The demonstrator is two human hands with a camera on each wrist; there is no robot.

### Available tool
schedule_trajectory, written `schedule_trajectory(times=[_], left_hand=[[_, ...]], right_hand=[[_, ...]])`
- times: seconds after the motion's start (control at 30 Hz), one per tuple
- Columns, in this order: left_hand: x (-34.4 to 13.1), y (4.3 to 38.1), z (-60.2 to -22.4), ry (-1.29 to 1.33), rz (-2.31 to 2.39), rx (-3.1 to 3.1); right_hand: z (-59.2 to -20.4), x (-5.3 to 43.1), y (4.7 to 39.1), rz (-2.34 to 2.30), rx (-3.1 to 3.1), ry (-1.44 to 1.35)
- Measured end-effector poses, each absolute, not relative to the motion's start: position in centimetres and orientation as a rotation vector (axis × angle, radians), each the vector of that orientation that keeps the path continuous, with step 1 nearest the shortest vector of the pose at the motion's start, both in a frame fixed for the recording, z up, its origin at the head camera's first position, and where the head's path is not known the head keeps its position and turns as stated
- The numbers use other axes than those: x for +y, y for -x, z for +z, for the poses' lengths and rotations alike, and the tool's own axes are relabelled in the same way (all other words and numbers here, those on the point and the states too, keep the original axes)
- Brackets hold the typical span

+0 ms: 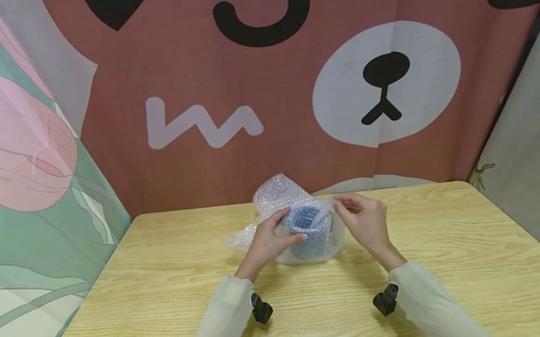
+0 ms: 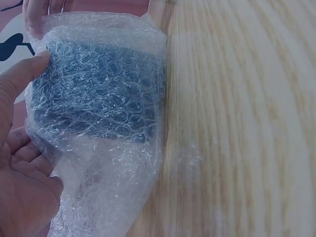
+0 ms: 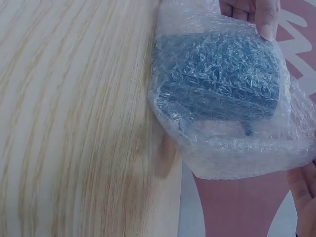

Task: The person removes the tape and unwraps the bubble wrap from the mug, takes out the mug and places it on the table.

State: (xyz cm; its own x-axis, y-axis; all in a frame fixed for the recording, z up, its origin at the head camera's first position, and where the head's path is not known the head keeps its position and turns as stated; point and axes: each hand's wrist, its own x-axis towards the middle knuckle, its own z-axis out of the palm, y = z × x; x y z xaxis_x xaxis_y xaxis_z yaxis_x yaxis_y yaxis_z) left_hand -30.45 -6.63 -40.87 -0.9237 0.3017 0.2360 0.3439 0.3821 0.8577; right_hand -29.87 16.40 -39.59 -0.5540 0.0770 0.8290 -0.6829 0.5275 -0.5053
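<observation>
A blue, cup-shaped thing (image 1: 303, 219), round-mouthed and hollow, stands on the table inside clear bubble wrap (image 1: 280, 193). Its side (image 3: 217, 74) shows through the bubbles in both wrist views. My left hand (image 1: 269, 242) holds the wrapped thing from its left, thumb at the near side of the rim and fingers behind. At the upper right of the wrap, my right hand (image 1: 368, 222) pinches an edge of the sheet between thumb and fingers. A loose flap of wrap spreads out behind and to the left.
The wooden table (image 1: 164, 298) ends just behind the wrap, against a curtain (image 1: 210, 182) with a bear print. Patterned curtains hang on the left (image 1: 15, 239) and right (image 1: 539, 165). A small black camera (image 1: 261, 309) sits at each wrist.
</observation>
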Motion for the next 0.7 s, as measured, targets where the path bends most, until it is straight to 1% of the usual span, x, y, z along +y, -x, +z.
schedule_trajectory(times=[0.7], left_hand=[[-6.71,30.59,-40.93,0.614,-1.587,-2.598]], right_hand=[[-39.41,16.67,29.78,1.259,-1.927,-0.366]])
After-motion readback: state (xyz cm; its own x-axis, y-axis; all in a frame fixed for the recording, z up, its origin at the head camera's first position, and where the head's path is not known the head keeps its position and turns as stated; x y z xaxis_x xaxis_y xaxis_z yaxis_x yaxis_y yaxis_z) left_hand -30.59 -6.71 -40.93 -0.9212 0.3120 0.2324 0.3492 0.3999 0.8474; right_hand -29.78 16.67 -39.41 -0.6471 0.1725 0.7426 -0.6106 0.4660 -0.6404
